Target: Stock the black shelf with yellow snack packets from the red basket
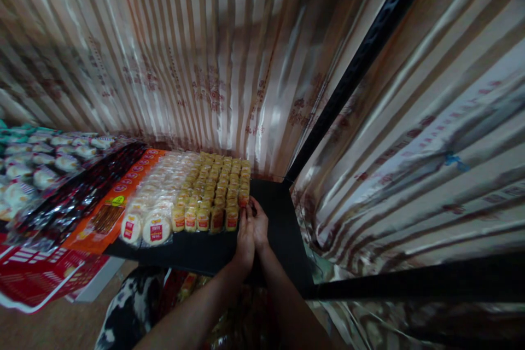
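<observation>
The small packets (217,186) are showing yellow with red labels, and the round packs (157,228) are looking white with red labels too. The shelf (283,224) is reading black, an orange pack (107,213) is glowing beside it, and the curtain (205,54) is running beige-and-brown stripes.

— What shows of the person; anything worn on the arms?

— Nothing there; both forearms are bare from the bottom edge up to the wrists; no sleeve, no cuff in sight.

— And the hands?

— The left hand (245,241) and the right hand (260,224) are bare too; no glove; I can make out no ring, watch or band, though the light is dim and the view small.

— Anything else of the body?

— Below the left forearm there is a garment (130,306) with a black-and-white blotched pattern; which part of the clothing it is, I cannot tell.
</observation>
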### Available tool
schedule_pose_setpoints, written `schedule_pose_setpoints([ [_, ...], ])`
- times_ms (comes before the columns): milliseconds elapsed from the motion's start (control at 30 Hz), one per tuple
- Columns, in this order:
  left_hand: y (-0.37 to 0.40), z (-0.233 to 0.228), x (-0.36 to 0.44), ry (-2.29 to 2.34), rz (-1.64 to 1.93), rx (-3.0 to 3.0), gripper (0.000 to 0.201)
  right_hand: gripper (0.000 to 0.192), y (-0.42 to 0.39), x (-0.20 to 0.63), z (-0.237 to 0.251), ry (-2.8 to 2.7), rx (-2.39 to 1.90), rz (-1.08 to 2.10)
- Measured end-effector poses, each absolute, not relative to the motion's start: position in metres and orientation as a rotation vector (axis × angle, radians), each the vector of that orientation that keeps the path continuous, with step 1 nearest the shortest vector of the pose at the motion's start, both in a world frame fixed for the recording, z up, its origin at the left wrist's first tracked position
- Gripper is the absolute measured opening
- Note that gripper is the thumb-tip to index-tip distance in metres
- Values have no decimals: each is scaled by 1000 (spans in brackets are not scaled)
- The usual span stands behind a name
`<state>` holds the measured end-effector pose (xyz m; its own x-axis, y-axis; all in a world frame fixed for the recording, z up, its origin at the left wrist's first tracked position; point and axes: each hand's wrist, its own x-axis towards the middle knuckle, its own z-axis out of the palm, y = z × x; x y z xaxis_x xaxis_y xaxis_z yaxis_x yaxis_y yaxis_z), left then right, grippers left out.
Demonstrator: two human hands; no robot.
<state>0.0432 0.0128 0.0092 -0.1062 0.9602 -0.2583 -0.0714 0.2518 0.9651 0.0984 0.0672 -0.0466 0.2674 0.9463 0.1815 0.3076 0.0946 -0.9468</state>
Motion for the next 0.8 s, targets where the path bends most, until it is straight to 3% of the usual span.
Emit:
schedule_pose_setpoints([
  [400,6,0,41,1370,1155,976,45,43,52,99,-33,-1204,-1523,665],
  [800,-99,17,-7,1286,1179,1310,30,31,-75,66,-10,-1146,-1477,601],
])
